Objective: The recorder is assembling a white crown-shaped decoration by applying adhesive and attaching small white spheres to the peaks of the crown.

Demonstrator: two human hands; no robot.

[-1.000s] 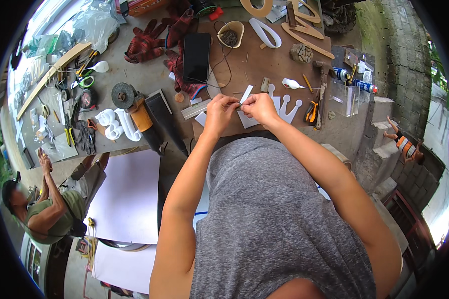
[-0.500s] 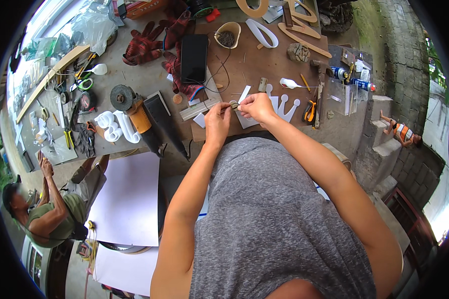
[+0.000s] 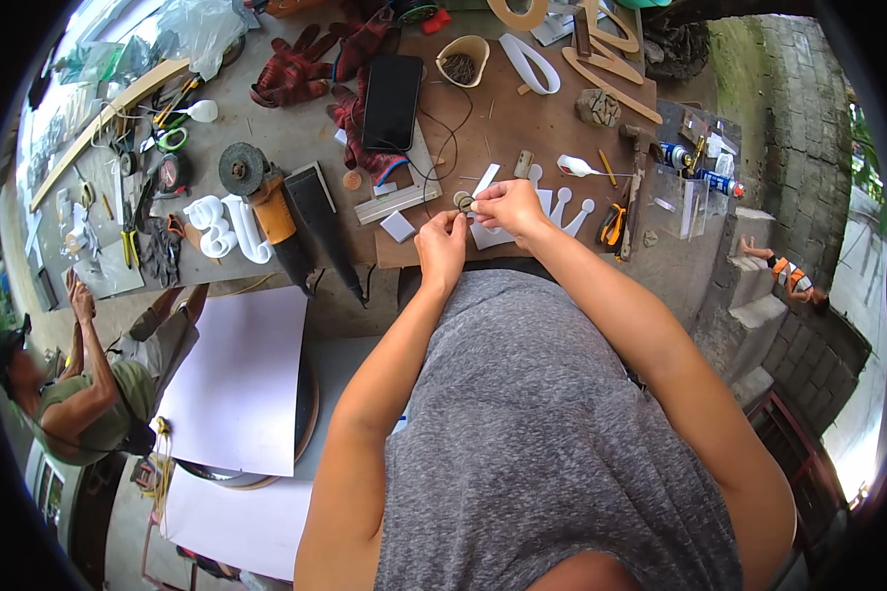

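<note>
Above the table's near edge, my left hand (image 3: 442,246) and my right hand (image 3: 512,209) meet fingertip to fingertip. Both pinch a small olive-brown piece (image 3: 463,201), roundish in outline; its exact kind is too small to tell. Just beneath the fingers lies a flat white cut-out (image 3: 491,237), partly covered by my right hand. White prongs with round tips (image 3: 579,216) stick out to the right of that hand. A white square block (image 3: 397,227) rests left of my left hand, near a metal ruler-like strip (image 3: 389,205).
An angle grinder (image 3: 271,212), a black phone (image 3: 392,103), red-black gloves (image 3: 291,69) and a cup of nails (image 3: 460,63) occupy the table. Orange-black pliers (image 3: 614,225) and a white glue bottle (image 3: 577,165) lie right. One person (image 3: 94,394) stands left; another (image 3: 793,276) is far right.
The olive-brown piece shows more of its face between my fingertips. My left hand has shifted slightly right and down. The whole view has tilted a little.
</note>
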